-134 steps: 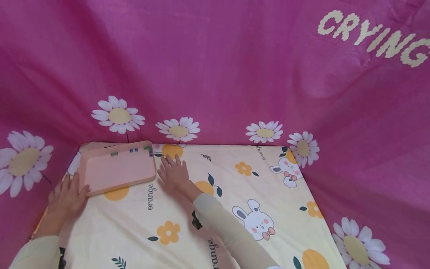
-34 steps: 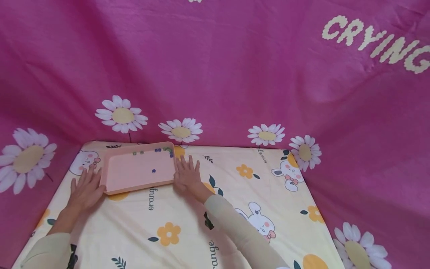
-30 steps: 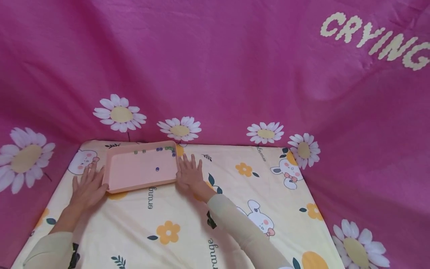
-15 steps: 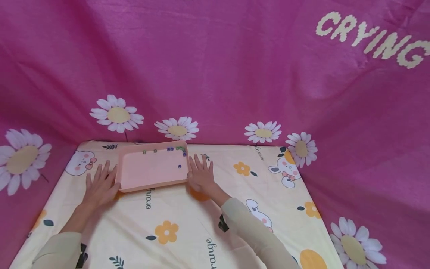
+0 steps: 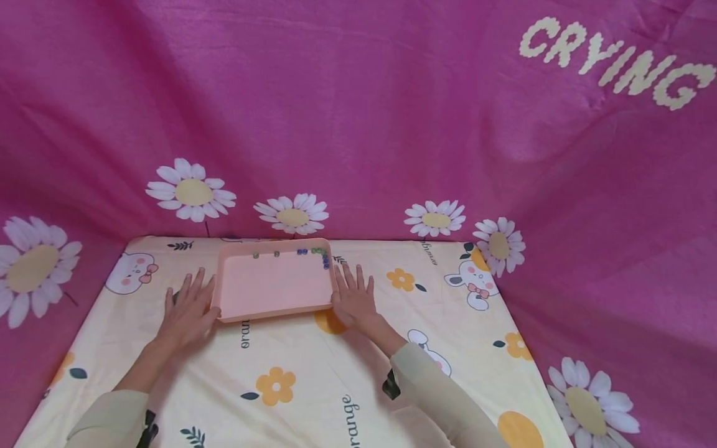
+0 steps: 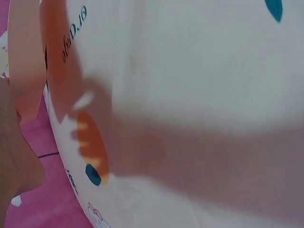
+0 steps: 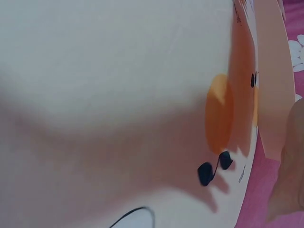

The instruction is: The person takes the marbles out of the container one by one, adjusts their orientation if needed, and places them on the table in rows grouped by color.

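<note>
A shallow pink rectangular tray point(image 5: 274, 289) is between the two hands, near the far edge of the table. Several small round blue balls point(image 5: 326, 261) and green balls point(image 5: 316, 251) gather at its far right corner; whether they are marbles or beads is too small to tell. Two green ones and a pair of blue ones sit along the far wall. The left hand point(image 5: 189, 311) touches the tray's left side with fingers spread, thumb at the near corner. On the right side, the right hand point(image 5: 354, 297) presses with extended fingers. Both wrist views show the tray's outer wall, not its inside.
A cream tablecloth point(image 5: 302, 354) printed with oranges, flowers and rabbits covers the table. A magenta cloth point(image 5: 358, 124) with daisies hangs behind and at both sides. Shadows of the hands fall on the tablecloth in the wrist views.
Both hands and the tray have moved rightward across the table. A lone blue ball near the tray's middle has rolled to the right wall, joining the others there.
</note>
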The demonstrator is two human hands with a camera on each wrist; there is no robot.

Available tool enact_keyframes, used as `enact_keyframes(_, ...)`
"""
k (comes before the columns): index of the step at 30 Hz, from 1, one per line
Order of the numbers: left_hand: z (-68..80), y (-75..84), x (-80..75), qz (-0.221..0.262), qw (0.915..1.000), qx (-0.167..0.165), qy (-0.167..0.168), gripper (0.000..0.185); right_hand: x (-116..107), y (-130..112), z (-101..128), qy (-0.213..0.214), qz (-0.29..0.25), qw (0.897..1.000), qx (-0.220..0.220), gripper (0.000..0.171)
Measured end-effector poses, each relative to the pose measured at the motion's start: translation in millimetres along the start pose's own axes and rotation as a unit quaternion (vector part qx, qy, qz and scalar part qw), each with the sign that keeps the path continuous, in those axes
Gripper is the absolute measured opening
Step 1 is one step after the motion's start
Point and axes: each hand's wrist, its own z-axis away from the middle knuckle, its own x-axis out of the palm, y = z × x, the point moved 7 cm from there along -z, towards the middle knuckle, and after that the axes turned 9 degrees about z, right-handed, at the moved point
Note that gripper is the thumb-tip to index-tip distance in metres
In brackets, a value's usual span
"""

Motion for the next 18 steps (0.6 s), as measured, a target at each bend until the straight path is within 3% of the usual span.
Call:
enact_keyframes(9, 0.4, 19.3, 23.6, -0.034, 0.9993, 0.002, -0.014, 0.066, 2, 24, 28, 0.01, -0.028, 0.999, 0.017, 0.059)
enact_keyframes(18, 8.5, 40.9, 40.0, -0.028, 0.9995, 0.007, -0.015, 0.067, 8, 44, 56, 0.029, -0.035, 0.999, 0.025, 0.058)
